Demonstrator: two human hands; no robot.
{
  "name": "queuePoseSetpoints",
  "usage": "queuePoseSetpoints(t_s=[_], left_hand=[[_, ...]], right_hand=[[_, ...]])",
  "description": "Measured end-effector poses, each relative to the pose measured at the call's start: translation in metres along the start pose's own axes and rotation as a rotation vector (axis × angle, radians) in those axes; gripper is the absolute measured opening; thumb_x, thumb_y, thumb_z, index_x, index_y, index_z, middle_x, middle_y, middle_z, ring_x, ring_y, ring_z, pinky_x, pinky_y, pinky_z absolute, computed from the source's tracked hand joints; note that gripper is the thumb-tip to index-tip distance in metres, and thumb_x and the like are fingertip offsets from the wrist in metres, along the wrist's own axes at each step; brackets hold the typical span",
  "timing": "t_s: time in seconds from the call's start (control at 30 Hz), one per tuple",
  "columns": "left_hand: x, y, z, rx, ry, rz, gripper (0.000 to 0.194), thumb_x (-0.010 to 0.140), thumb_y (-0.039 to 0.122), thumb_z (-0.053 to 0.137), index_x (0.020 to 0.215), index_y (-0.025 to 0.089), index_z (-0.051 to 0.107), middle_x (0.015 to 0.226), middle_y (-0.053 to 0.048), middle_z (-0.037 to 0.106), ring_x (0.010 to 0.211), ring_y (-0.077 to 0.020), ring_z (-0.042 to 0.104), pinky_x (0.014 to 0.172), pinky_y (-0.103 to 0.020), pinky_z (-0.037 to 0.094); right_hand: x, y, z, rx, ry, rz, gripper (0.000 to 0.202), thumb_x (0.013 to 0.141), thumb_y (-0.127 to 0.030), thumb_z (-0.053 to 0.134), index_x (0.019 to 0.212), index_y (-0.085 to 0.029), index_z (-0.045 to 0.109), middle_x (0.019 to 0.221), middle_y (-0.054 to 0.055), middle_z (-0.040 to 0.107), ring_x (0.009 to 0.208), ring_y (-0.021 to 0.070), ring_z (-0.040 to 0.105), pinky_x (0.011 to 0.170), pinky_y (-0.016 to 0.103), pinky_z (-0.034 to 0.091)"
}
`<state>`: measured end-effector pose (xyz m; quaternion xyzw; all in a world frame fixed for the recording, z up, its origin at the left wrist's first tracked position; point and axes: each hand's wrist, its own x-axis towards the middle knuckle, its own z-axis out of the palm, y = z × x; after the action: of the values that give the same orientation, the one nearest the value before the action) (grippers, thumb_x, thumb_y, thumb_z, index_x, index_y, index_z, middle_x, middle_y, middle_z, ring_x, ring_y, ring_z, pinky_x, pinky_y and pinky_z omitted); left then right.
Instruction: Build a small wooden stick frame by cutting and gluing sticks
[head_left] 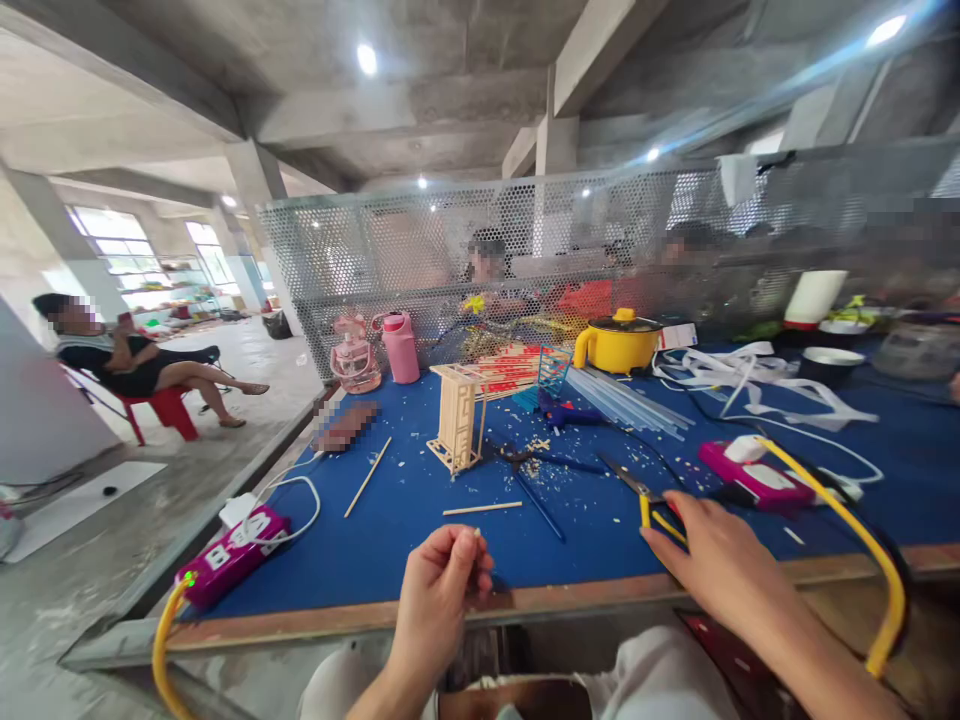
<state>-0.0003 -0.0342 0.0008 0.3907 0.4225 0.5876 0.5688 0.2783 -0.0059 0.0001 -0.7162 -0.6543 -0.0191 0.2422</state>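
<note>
My left hand point(448, 572) is closed in a pinch near the front edge of the table; a tiny pale piece shows at its fingertips, too small to name. At the right, my right hand point(709, 548) has its thumb and fingers around the handles of yellow-handled scissors point(643, 492), whose blades point away to the left. Beyond my left hand stands a small model built of wooden sticks point(456, 425). One loose wooden stick point(482, 509) lies in front of it, another stick point(367, 478) to its left. Blue-handled pliers point(538, 500) rest open between my hands.
Behind the model are a blue glue gun point(570, 414), clear glue sticks point(626, 400), a yellow pot point(622, 345) and pink bottles point(400, 348). Purple power strips point(236, 560) with cables sit at both sides. A perforated metal screen point(420, 240) backs the table. A person sits at left.
</note>
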Motion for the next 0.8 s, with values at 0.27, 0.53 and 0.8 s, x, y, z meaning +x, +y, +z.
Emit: queuePoseSetpoints(t_s=[0.27,0.53,0.8], left_hand=[[-0.013,-0.02,0.006,-0.162,-0.109,0.005,0.041,0.083,0.055,0.056,0.07,0.017,0.049,0.059,0.006,0.047,0.045,-0.0053,0.046,0.043,-0.018,0.037],[-0.011,-0.008,0.002,-0.215,-0.054,0.023,0.027,0.082,0.043,0.063,0.083,0.018,0.053,0.069,0.005,0.053,0.058,-0.0057,0.049,0.055,-0.017,0.042],[-0.007,0.013,0.027,-0.108,-0.081,0.118,0.026,0.082,0.039,0.063,0.076,0.015,0.055,0.063,0.003,0.057,0.054,-0.0059,0.053,0.053,-0.017,0.044]], right_hand=[[0.03,0.038,-0.017,-0.091,-0.283,-0.046,0.054,0.073,-0.039,0.055,0.119,-0.011,0.059,0.094,0.015,0.072,0.082,0.0299,0.068,0.068,0.035,0.05],[-0.047,0.021,-0.028,0.621,-0.313,0.351,0.073,0.066,-0.035,0.063,0.133,-0.017,0.039,0.078,0.004,0.065,0.06,0.0195,0.059,0.055,0.031,0.045],[-0.099,-0.11,-0.015,1.171,-0.488,0.297,0.055,0.068,-0.049,0.073,0.116,-0.025,0.059,0.076,0.0,0.054,0.059,0.0119,0.048,0.05,0.023,0.04]])
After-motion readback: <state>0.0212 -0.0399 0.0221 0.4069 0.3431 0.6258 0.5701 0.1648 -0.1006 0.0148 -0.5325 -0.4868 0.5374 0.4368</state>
